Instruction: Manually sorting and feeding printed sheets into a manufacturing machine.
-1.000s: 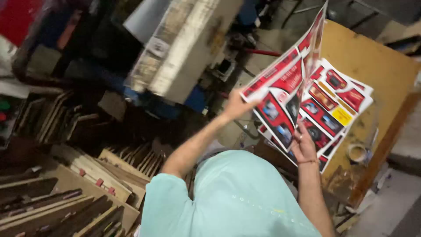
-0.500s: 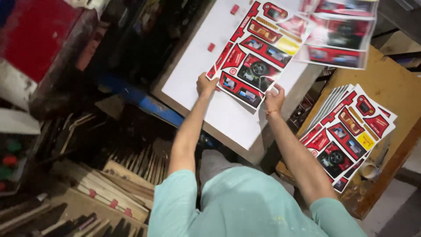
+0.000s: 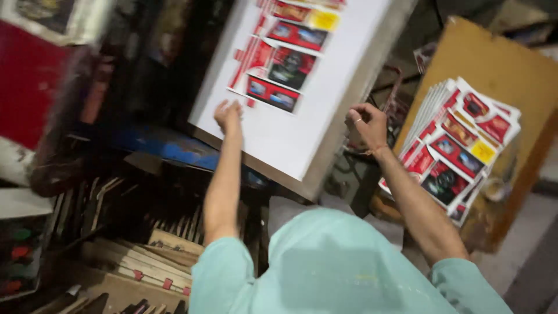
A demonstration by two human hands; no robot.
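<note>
A printed red card sheet [image 3: 280, 61] with several picture panels lies flat on a tilted white board [image 3: 290, 139]. My left hand [image 3: 228, 114] hovers just below the sheet's lower left corner, fingers apart and holding nothing. My right hand [image 3: 367, 122], a ring on one finger, is loosely curled at the board's right edge; nothing shows inside it. A fanned stack of the same printed sheets [image 3: 459, 145] rests on a wooden table [image 3: 494, 70] to the right of my right arm.
A blue metal frame [image 3: 168, 148] runs under the board. Dark machine parts and a red panel [image 3: 29, 87] stand at the left. Several wooden boards with slots [image 3: 145, 256] lie stacked below my left arm. A tape roll [image 3: 495, 189] sits by the stack.
Both hands have let go of the sheet and drawn back toward me. The sheet stays on the white board, now above my hands.
</note>
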